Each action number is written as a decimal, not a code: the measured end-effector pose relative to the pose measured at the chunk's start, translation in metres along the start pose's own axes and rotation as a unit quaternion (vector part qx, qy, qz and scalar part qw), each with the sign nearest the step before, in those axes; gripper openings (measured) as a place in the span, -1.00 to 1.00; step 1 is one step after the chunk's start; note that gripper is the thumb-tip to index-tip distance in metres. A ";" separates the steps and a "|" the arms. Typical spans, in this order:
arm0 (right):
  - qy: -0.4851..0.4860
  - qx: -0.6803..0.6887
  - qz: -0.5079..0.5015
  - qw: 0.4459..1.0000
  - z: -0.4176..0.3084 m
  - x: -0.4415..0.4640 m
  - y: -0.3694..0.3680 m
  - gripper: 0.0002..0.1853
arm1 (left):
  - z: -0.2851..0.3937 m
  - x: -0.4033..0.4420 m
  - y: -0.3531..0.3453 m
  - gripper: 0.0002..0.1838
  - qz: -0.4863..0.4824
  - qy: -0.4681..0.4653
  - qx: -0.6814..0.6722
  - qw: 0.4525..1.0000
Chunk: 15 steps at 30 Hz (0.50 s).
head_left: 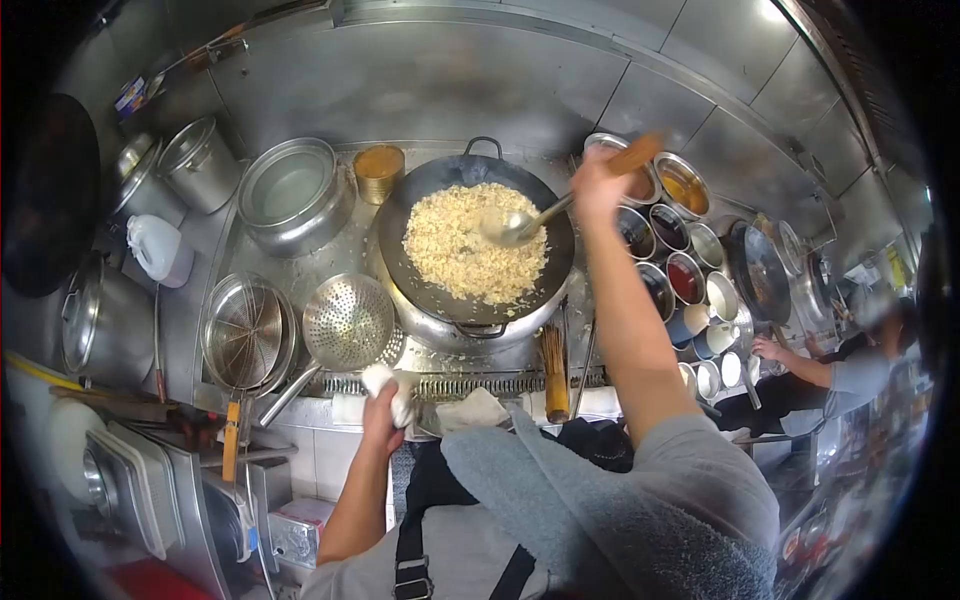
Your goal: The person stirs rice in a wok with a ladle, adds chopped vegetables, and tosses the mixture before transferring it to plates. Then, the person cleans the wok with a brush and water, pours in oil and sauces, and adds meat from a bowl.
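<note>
1. Wok (pixel 425 290): near loop handle (pixel 481 333) ahead and right of the left hand (pixel 380 416), which grips a white cloth (pixel 377 377).
2. Rice (pixel 450 250): mid-wok, beyond that handle.
3. Ladle (pixel 510 229): bowl over the rice, long axis slanting away rightward; the right hand (pixel 599 187), nearer, is closed around its shaft.

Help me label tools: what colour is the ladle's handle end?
The handle end is brown, seen in the head view.

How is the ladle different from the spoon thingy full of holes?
The ladle is smaller; the strainer is wider. The ladle's bowl is in the wok; the strainer lies outside it. The right hand holds the ladle; the strainer is unheld. Both have metal bowls.
</note>
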State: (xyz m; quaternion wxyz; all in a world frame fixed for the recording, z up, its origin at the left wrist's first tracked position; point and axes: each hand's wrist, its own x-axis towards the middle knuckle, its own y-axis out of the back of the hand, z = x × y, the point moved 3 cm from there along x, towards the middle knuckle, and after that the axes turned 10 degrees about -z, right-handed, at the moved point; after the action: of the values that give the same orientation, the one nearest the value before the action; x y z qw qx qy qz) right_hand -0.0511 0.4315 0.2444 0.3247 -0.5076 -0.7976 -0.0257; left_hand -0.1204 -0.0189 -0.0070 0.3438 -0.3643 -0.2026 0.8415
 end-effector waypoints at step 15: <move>-0.139 0.051 -0.098 0.984 -0.084 -0.018 -0.047 -0.74 | -0.035 0.108 -0.131 -0.84 -0.051 0.063 0.050 0.995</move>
State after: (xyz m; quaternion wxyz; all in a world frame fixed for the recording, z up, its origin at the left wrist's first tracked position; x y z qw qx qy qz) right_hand -0.0437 0.3638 0.3143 0.2316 -0.4084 -0.8813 0.0539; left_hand -0.0916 0.1515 -0.0032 0.4158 -0.3879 -0.1565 0.8076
